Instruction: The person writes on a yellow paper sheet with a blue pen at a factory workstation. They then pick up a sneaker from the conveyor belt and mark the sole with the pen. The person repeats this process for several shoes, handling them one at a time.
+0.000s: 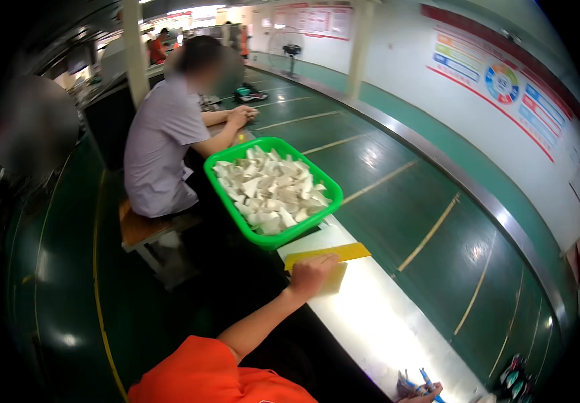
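Note:
My left hand [311,277] is closed at the near edge of a metal work surface [364,302], against a flat yellow strip [344,253]. Just beside its knuckles shows a paler yellow flat patch [333,280]; whether the fingers grip this, the strip or something else is hidden. Down at the lower edge, partly cut off, my right hand [428,395] has its fingers round a slim blue hand tool [429,381], whose exact kind is too small to tell. A dark, blurred bit [405,385] lies by that tool.
Beyond my left hand stands a green plastic basket [335,195] heaped with off-white curved pieces [270,188]. A person in a light shirt [162,134] sits past it on a wooden stool [139,225]. A green surface with pale cross strips [431,232] runs alongside on the right.

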